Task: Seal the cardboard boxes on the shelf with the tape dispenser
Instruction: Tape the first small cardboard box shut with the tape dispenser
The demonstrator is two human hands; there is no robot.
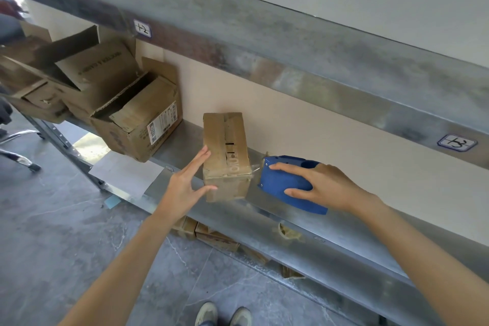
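A long metal shelf (304, 225) runs along a pale wall, with a second metal beam (264, 42) above it and a grey stone floor (66, 219) below. At the left end of the shelf sits a pile of large cardboard boxes (87, 69) with their flaps open. The nearest one, a labelled open box (140, 124), is tilted and hangs partly over the shelf's front edge.

Near the middle of the shelf stands a small cardboard box (226, 156) with its top flaps folded down. The left hand (185, 182) rests against its left side, fingers straight and spread, with the thumb touching the front face. Just to the right of the box lies the blue tape dispenser (280, 182). The right hand (320, 185) grips it from above, fingers curled over its body. A bit of clear tape (255, 167) spans the gap between dispenser and box.

More boxes (211, 235) lie under the shelf. Two handwritten labels (142, 28) are stuck on the upper beam.
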